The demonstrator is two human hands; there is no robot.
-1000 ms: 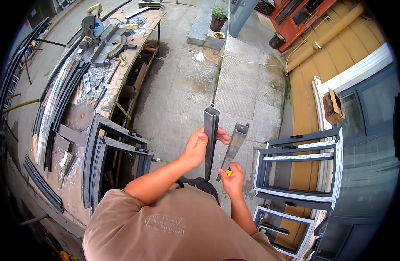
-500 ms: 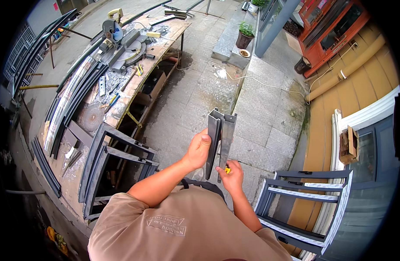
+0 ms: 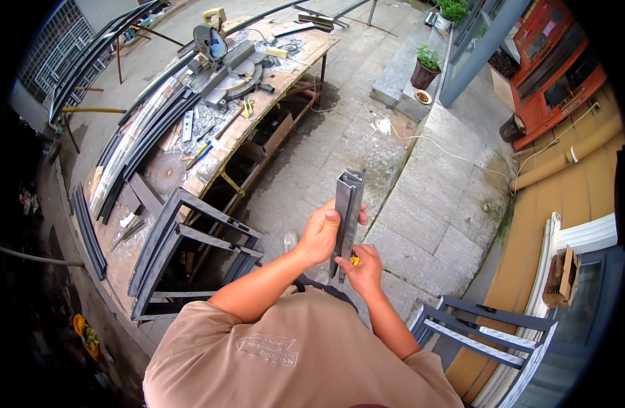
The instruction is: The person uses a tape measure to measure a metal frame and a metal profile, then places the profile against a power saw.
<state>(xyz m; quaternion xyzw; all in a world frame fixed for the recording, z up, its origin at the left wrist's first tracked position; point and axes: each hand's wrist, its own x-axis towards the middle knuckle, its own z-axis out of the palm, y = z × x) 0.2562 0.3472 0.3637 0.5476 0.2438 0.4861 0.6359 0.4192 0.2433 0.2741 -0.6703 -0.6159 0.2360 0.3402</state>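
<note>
To your left, the bench (image 3: 224, 146) carries a mitre saw (image 3: 232, 85), with grey frames (image 3: 156, 270) just beside it; your left hand (image 3: 319, 236) is wrapped around a pair of grey metal profiles (image 3: 346, 221), upright before you; your right hand (image 3: 363, 268) is closed at their lower end, a small yellow object (image 3: 354, 260) showing at its fingers; farther right, a window frame (image 3: 475, 338) stands near the wall (image 3: 513, 272).

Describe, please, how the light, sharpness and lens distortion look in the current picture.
In the head view, soft daylight on the paving, deep shade under the workbench; also in the head view, long dark strips bent by the fisheye, corners black; left hand and right hand fairly sharp.
</note>
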